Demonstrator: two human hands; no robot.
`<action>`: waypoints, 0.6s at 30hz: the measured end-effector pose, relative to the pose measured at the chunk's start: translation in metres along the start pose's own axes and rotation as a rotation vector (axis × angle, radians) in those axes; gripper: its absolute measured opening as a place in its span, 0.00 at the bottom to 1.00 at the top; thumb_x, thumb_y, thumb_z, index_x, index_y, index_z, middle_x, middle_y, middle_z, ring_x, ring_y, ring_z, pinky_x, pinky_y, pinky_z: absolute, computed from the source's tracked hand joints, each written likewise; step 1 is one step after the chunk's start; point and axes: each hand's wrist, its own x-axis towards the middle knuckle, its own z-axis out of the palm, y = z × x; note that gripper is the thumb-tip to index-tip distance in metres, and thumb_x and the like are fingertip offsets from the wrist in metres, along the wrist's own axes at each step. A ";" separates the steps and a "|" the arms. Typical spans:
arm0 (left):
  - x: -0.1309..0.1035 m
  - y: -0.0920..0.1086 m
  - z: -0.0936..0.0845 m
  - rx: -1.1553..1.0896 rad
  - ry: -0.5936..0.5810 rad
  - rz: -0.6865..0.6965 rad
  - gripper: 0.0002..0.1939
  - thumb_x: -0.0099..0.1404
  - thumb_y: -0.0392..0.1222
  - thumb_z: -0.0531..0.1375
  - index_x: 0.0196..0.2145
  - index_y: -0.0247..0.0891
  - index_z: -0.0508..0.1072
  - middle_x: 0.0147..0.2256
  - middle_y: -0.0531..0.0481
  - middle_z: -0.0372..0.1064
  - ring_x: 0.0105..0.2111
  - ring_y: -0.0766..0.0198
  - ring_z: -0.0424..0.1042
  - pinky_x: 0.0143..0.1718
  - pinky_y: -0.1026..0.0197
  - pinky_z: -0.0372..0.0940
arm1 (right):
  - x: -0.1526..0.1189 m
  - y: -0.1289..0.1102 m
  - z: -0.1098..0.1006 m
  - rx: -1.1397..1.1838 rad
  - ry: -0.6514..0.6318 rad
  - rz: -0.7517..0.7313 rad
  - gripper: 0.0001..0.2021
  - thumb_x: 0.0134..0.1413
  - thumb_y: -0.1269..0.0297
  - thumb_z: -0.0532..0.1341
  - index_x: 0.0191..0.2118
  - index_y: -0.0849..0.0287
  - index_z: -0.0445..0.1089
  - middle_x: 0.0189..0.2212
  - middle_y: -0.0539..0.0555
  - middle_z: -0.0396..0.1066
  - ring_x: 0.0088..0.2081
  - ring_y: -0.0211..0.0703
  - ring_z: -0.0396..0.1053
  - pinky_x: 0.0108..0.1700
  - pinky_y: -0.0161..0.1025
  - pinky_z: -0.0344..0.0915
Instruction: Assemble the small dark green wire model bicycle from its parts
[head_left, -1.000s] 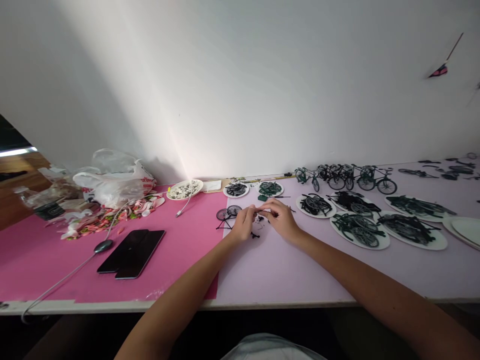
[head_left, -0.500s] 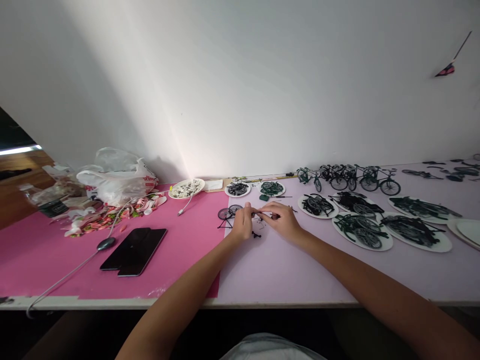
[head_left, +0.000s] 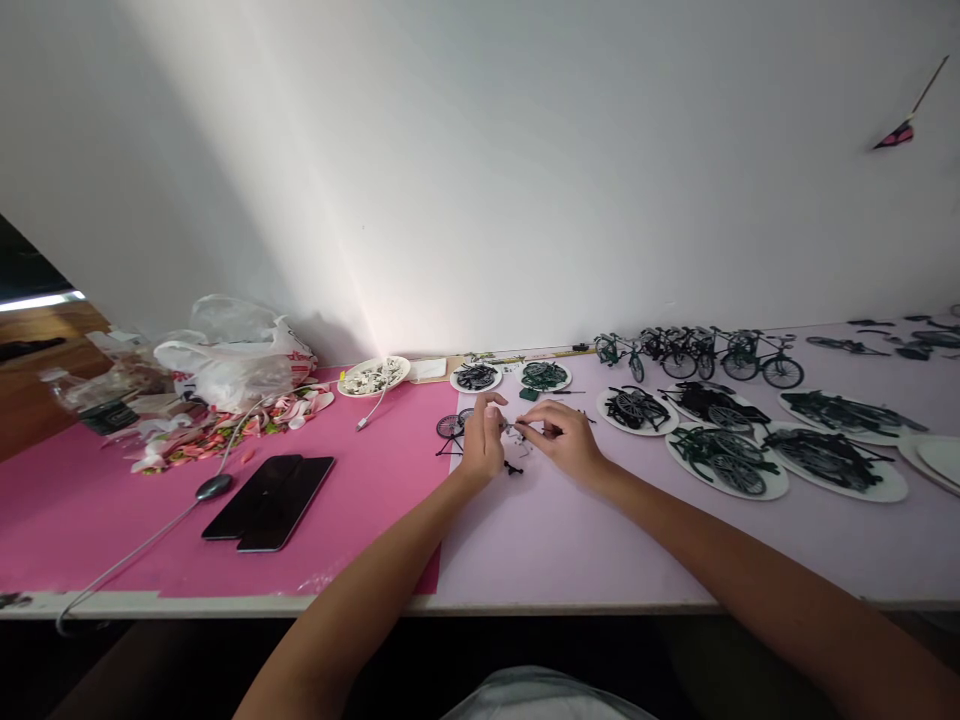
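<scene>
My left hand point(head_left: 484, 438) is closed above the seam of the pink and pale sheets, its fingertips around something too small to name. Facing it, my right hand point(head_left: 561, 437) pinches a tiny dark piece between thumb and forefinger. The fingertips of both hands are close together. Just left of my left hand lies a miniature black bicycle part with wheels point(head_left: 450, 427), partly hidden by it. A small black piece point(head_left: 513, 469) rests below my fingers, and tiny bits lie between the hands.
Plates of dark bicycle parts point(head_left: 726, 462) stand right, with assembled miniature bicycles point(head_left: 763, 362) behind. Behind my hands are two small plates point(head_left: 544, 377). A plate of white pieces point(head_left: 374, 377), two black phones point(head_left: 268, 503), a cable, petals and a plastic bag point(head_left: 236, 355) are left.
My left forefinger has lifted and bent, and the fingertips of my two hands have moved slightly apart. My right hand has hardly moved.
</scene>
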 end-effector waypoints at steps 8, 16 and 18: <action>0.001 0.002 -0.001 0.045 0.040 0.049 0.38 0.74 0.69 0.33 0.35 0.40 0.71 0.23 0.50 0.57 0.25 0.60 0.59 0.30 0.55 0.54 | -0.002 -0.003 0.002 0.036 -0.015 0.024 0.09 0.64 0.56 0.67 0.36 0.54 0.79 0.30 0.53 0.75 0.23 0.38 0.62 0.25 0.38 0.60; 0.003 0.002 -0.001 0.135 0.040 0.077 0.31 0.78 0.58 0.41 0.32 0.38 0.73 0.22 0.53 0.61 0.23 0.64 0.61 0.31 0.59 0.56 | -0.002 0.000 0.001 0.023 0.013 -0.002 0.08 0.65 0.58 0.67 0.35 0.55 0.80 0.30 0.53 0.75 0.24 0.38 0.62 0.25 0.37 0.60; 0.003 0.000 0.000 0.128 0.043 0.071 0.30 0.79 0.57 0.42 0.33 0.37 0.74 0.21 0.53 0.61 0.23 0.65 0.62 0.31 0.61 0.57 | -0.002 0.001 0.001 0.022 0.018 -0.024 0.08 0.65 0.60 0.67 0.36 0.55 0.79 0.30 0.53 0.75 0.24 0.38 0.63 0.25 0.37 0.60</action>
